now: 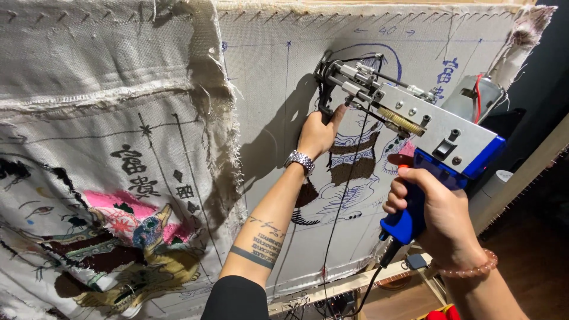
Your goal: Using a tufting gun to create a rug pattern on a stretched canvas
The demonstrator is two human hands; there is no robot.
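Note:
A blue and silver tufting gun (435, 127) points its needle end at a stretched cream backing cloth (278, 106) marked with a drawn outline. My right hand (435, 210) grips the gun's blue rear handle, a bead bracelet on the wrist. My left hand (317, 133) holds the black front handle close to the cloth, with a metal watch on its wrist. A dark yarn strand (341, 207) hangs from the gun down past the cloth. Brown tufted patches (349, 160) sit within the drawing beside my left hand.
A second cloth (112, 178) with a partly tufted colourful figure hangs over the frame at the left, its frayed edge overlapping the working cloth. The wooden frame bar (332, 290) runs below. A black power cord (373, 284) drops from the gun.

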